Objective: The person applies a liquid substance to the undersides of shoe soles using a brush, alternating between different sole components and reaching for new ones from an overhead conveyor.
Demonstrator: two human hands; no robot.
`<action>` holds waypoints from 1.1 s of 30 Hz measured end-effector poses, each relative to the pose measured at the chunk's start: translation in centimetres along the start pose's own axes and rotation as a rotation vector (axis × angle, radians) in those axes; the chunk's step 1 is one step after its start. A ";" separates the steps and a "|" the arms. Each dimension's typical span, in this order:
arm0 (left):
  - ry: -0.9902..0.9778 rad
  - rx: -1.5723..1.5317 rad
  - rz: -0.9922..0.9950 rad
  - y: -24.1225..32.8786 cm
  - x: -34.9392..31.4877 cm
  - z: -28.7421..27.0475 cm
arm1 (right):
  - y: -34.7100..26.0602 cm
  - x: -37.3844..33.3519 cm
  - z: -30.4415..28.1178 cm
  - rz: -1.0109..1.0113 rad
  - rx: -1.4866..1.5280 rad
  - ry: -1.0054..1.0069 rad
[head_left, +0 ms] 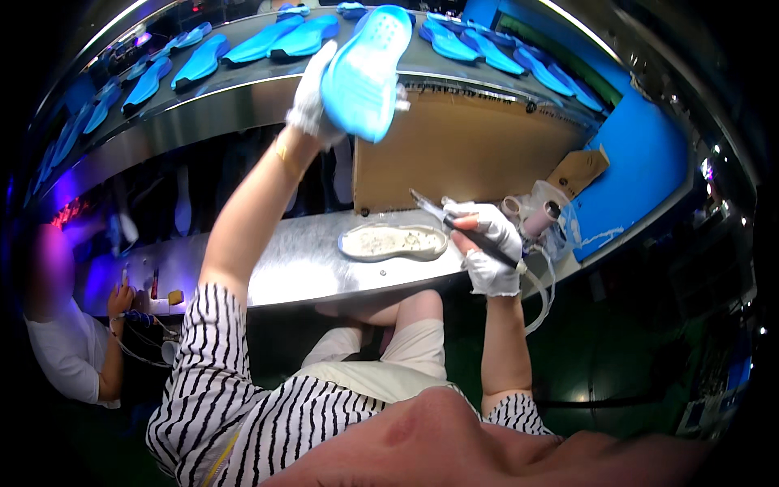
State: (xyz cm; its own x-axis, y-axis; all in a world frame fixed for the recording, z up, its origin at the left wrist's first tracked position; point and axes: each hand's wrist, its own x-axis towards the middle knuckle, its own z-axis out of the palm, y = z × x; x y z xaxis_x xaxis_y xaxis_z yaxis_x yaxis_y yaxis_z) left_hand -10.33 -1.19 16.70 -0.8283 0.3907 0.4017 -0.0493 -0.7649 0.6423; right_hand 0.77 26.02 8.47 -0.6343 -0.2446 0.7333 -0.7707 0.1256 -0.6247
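Note:
My left hand (312,105), in a white glove, is raised at the edge of the conveyor and grips a bright blue shoe sole (365,81) tilted upright. Lower right, my right hand (493,272) wears a white glove with bare fingertips. It is closed round a slim, black-handled brush-like tool (430,208), whose pale tip points up and left. From the rear of its handle a clear hose (540,292) seems to run. Just left of this hand, a whitish shoe sole (393,242) with a speckled inside lies on the metal bench (300,264), untouched.
More blue soles (280,40) lie along the curved conveyor (235,91). Below it stands a cardboard panel (454,150). Thread-like spools (540,217) and a plastic bag are right of my right hand, near a blue panel (649,162). Another person (69,349) sits at far left.

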 end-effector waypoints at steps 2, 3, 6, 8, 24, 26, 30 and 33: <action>0.102 -0.005 0.138 2.7 5.9 -2.5 | 0.1 -0.3 0.3 0.018 0.038 0.011; 0.243 -0.145 0.150 4.1 8.5 -4.9 | 0.3 -0.2 0.7 0.019 0.028 -0.007; 0.310 -1.630 0.434 5.3 10.0 -5.8 | 1.8 -1.0 1.3 0.105 0.064 -0.003; 0.060 -2.952 0.654 5.4 9.3 -4.5 | 1.7 -1.6 1.1 0.203 0.078 0.007; -0.908 -3.649 0.282 14.5 1.0 -10.4 | 2.6 -2.1 5.5 0.291 0.220 -0.095; -0.984 -3.593 0.192 15.8 -0.4 -11.9 | 2.7 -2.5 5.9 0.328 0.249 -0.097; -1.365 -3.337 0.513 17.6 -1.8 -11.8 | 2.4 -3.0 5.5 0.366 0.224 -0.102; -1.310 -3.411 0.068 17.7 -3.0 -12.8 | 2.6 -3.4 5.6 0.367 0.221 -0.065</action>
State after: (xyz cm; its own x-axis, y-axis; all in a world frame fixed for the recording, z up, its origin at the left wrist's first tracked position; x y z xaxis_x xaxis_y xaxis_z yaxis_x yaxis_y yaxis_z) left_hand -15.87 -22.44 18.56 -0.7753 -0.2823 0.5649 -0.2464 0.9588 0.1410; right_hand 1.27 21.80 2.83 -0.8535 -0.2832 0.4374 -0.4583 0.0085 -0.8888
